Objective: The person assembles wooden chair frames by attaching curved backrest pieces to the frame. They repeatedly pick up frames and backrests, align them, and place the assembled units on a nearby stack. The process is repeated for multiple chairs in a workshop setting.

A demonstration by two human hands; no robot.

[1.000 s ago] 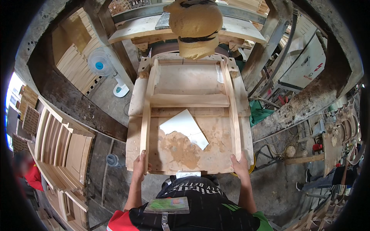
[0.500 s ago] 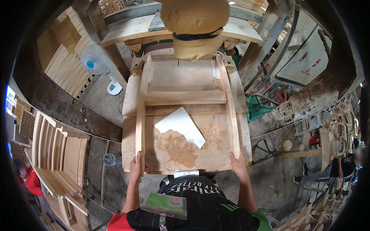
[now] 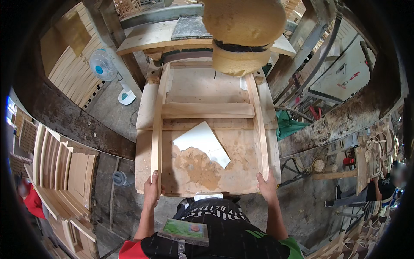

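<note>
A pale wooden frame [image 3: 208, 110] of two long side bars and a cross rail lies on a worn wooden board [image 3: 241, 179]. My left hand [image 3: 152, 190] is closed around the near end of its left bar. The near end of the right bar is held in my right hand [image 3: 268, 188], thumb on the inner side. Between the bars, a torn white sheet [image 3: 203, 140] lies flat on the board. A yellow foam-like block [image 3: 243, 32] with a black band hangs over the far right end of the frame and partly hides it.
Beyond the board runs a wooden ledge [image 3: 142, 39] with a dark grey plate [image 3: 192, 28]. A fan [image 3: 101, 64] stands at far left, stacked curved wooden parts [image 3: 64, 172] at near left. Rusty metal beams [image 3: 86, 129] flank the board. Another person [image 3: 384, 190] is at right.
The yellow block now appears farther right, uncovering more of the ledge and the frame's far end. Both hands keep their grip, and the frame is in nearly the same place.
</note>
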